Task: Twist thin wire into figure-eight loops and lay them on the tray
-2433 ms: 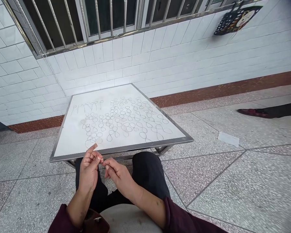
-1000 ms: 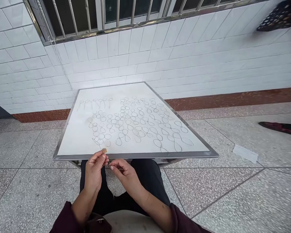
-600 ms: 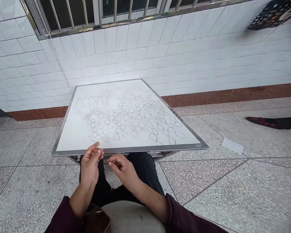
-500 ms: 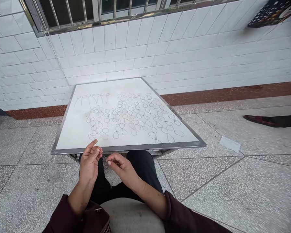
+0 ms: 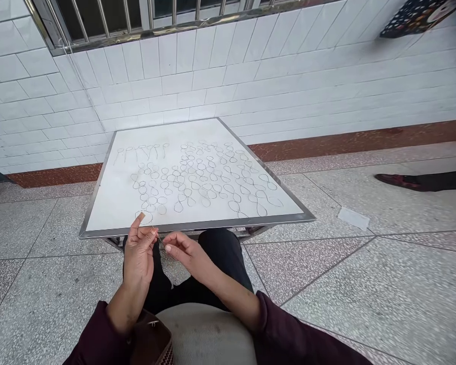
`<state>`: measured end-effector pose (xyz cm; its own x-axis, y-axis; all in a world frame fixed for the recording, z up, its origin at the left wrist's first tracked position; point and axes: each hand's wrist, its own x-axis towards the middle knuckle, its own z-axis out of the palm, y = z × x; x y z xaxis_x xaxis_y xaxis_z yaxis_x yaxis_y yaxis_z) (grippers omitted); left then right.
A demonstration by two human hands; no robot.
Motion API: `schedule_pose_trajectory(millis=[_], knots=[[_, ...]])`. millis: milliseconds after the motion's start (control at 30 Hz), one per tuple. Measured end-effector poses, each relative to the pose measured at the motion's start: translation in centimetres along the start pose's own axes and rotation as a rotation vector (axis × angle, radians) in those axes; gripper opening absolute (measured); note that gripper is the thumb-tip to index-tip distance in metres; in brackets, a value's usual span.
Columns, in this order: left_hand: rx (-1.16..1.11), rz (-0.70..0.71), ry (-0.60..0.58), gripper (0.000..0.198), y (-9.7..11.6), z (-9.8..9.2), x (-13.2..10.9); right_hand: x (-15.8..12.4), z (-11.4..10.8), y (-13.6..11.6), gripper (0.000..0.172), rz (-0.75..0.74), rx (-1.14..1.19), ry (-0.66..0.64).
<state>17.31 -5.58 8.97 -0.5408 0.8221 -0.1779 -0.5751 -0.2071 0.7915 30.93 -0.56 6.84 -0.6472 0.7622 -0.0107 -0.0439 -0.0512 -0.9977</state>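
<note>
- Down in the lap, dark red sleeves frame a pale round seat (image 5: 209, 334) and a brown woven thing (image 5: 152, 337) by the left forearm. Both are partly cut off by the frame.
- Just ahead, the left hand (image 5: 139, 253) has lifted a touch since half a second ago. Its forefinger now pokes up across the near rim of the table (image 5: 197, 224), with the thumb and fingers pinched tight on a thin wire (image 5: 156, 236).
- The wire runs as a short, hair-fine line from that pinch down toward the right hand (image 5: 184, 251).
- The right hand has eased back a little. Its fingertips are curled close together, a narrow gap off the left hand, and I can't tell whether they grip the wire's end.
- By the look of it, the left hand is now carrying the strand, held over the knees just short of the table edge.
- On the white tabletop, figure-eight wire loops (image 5: 201, 180) lie in rows as they did before. A short line of single stemmed loops (image 5: 140, 152) sits at the far left.
- Off to the right on the floor are a paper scrap (image 5: 352, 218) and another person's dark red shoe (image 5: 397, 180), well apart from the table.
- Beyond the table stands a white tiled wall (image 5: 251, 76), with window bars (image 5: 137, 15) above it and a dotted bag (image 5: 410, 17) hanging at top right.
</note>
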Motion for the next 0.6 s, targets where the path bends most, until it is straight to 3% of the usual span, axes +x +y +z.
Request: schedule_pose_trajectory(millis=[100, 267, 500, 600], knots=[[0.033, 0.023, -0.010, 0.057, -0.29, 0.46, -0.46, 0.47, 0.21, -0.34, 0.013, -0.108, -0.130, 0.095], [0.028, 0.005, -0.033, 0.055, -0.51, 0.72, -0.63, 0.56, 0.38, -0.42, 0.011, -0.183, -0.249, 0.158], [0.023, -0.014, -0.006, 0.059, -0.79, 1.05, -0.69, 0.56, 0.74, -0.17, 0.007, -0.225, -0.184, 0.216], [0.002, -0.015, -0.011, 0.061, -0.93, 1.01, -0.83, 0.53, 0.72, -0.29, 0.008, -0.158, -0.052, 0.204]])
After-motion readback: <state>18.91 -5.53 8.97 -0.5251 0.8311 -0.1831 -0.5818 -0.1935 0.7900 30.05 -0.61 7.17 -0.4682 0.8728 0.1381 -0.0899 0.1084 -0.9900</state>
